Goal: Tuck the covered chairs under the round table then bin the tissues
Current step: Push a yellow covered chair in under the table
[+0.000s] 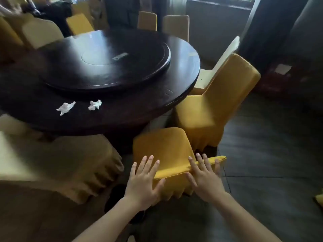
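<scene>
A yellow covered chair [164, 149] stands right in front of me, its backrest top toward me and its seat under the edge of the dark round table [122, 119]. My left hand [145, 180] lies flat on the left end of the backrest top with fingers straight. My right hand [204, 175] lies flat on the right end, fingers spread. Two crumpled white tissues lie on the table's near side, one to the left [65, 107] and one to the right [94, 104]. A second yellow covered chair [213, 109] stands at the table's right side.
A dark turntable [108, 62] sits in the table's middle. A cream covered chair [222, 65] stands behind the yellow one on the right. A pale yellow covered chair [70, 163] is close on my left. More covered chairs ring the far side. Dark tiled floor [271, 154] lies on the right.
</scene>
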